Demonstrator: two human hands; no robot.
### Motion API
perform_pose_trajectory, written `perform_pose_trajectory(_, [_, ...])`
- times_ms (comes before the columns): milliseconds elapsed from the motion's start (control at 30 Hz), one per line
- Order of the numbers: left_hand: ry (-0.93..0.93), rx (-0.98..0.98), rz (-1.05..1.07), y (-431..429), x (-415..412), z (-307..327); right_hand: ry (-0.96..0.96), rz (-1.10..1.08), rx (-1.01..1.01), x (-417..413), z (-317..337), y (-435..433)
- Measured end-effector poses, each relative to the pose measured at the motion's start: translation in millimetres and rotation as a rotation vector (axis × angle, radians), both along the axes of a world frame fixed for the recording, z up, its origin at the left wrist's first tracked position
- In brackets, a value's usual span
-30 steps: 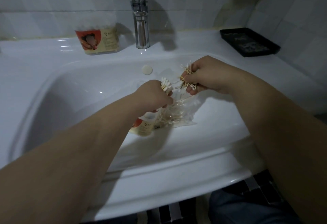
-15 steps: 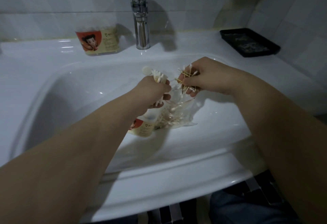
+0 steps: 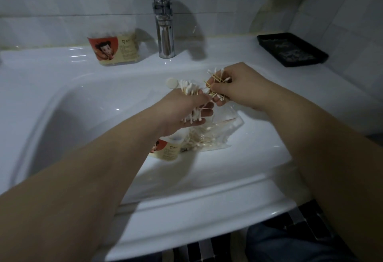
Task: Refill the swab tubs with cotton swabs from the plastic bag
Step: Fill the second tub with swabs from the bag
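Over the sink basin my left hand grips a neat bundle of cotton swabs, white tips showing above and below the fist. Just to its right my right hand holds a tangled clump of swabs. Below both hands a clear plastic bag with more swabs lies in the basin. One swab tub with a red cartoon label lies beside the bag, partly hidden by my left wrist. A second swab tub stands on the sink ledge at the back left.
The chrome faucet rises at the back centre. A black tray sits on the ledge at the right by the tiled wall. A small round overflow cap is on the basin's back wall. The white sink rim lies near me.
My left hand has risen a little with its bundle and turned, so swab tips now show under the fist too. My right hand stays close by with its clump.
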State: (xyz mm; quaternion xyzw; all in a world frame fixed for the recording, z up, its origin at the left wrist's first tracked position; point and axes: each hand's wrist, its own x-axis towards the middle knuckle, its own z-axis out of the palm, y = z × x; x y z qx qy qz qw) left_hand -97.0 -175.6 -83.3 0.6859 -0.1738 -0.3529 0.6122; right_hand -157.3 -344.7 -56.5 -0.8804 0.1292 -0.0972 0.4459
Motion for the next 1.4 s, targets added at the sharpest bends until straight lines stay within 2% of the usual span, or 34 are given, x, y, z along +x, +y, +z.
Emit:
perform_pose_trajectory(100, [-0.01, -0.016, -0.024, 0, 0, 0, -0.001, 0.012, -0.034, 1, -2, 6])
perform_pose_trajectory(267, [-0.044, 0.021, 0.006, 1, 3, 2, -0.01, -0.062, 0.144, 5, -1, 11])
perform_pose_trajectory(433, [-0.03, 0.044, -0.022, 2, 5, 1, -0.034, -0.151, 0.238, 9, -2, 6])
perform_pose_trajectory(733, [-0.017, 0.109, -0.048, 3, 5, 0, 0.013, -0.015, 0.211, 6, -4, 9])
perform_pose_trajectory(933, [0.01, 0.152, -0.007, 2, 6, 2, -0.026, -0.147, 0.282, 7, 2, 2])
perform_pose_trajectory(1000, [0.021, 0.159, -0.007, 3, 4, 2, -0.024, -0.129, 0.291, 6, 2, 2])
perform_pose_trajectory(1100, [0.028, 0.165, 0.033, 3, 4, 2, -0.017, -0.09, 0.265, 5, 1, 5])
perform_pose_trajectory(1400, [0.028, 0.14, 0.128, 3, 7, 1, -0.062, -0.162, 0.202, 6, 2, -3])
